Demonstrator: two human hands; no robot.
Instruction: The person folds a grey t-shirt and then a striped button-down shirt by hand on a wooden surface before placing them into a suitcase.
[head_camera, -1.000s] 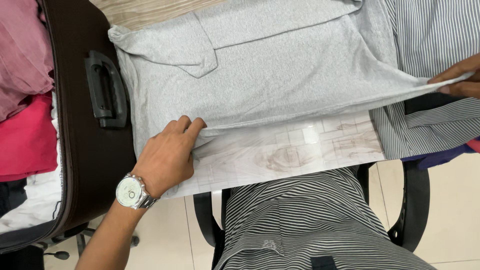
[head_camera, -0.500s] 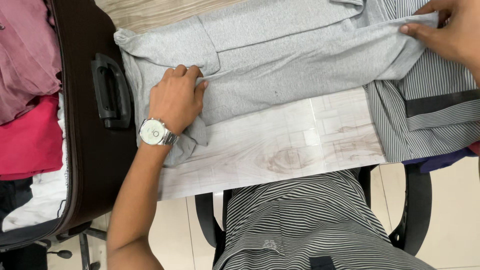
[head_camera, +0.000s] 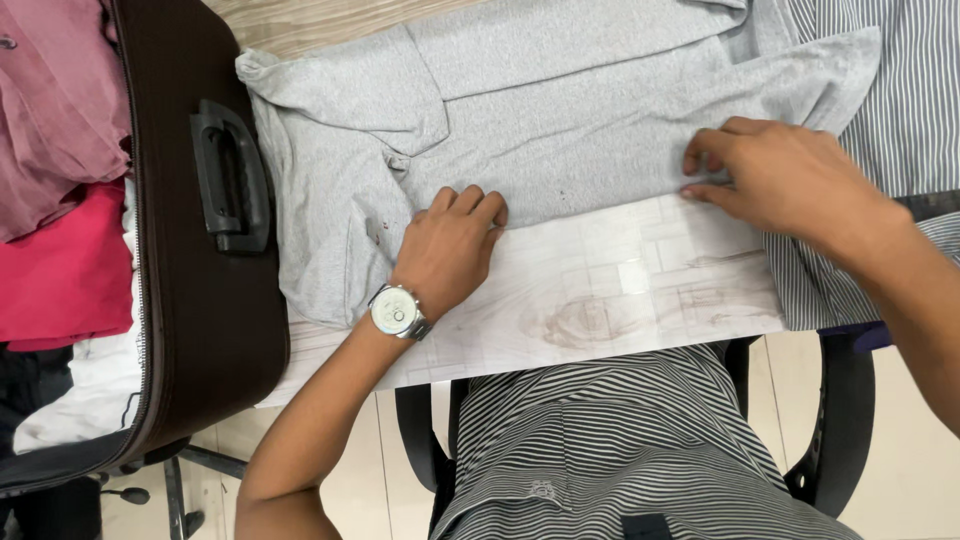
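both hands are now pressing flat, fingers extended, gripping nothing: left hand (head_camera: 450, 250) and right hand (head_camera: 780, 180) on the grey shirt (head_camera: 560, 130). its folded edge is likely springing up, or sliding off the desk (head_camera: 600, 310).

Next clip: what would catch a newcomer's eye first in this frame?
The grey shirt spread across the pale wood-grain table takes the centre, with the left hand and right hand both pressing flat along its near folded edge. A silver wristwatch shows on the left wrist. At the left lies an open dark brown suitcase with a black handle and pink and red clothes inside; a striped shirt lies at the right.
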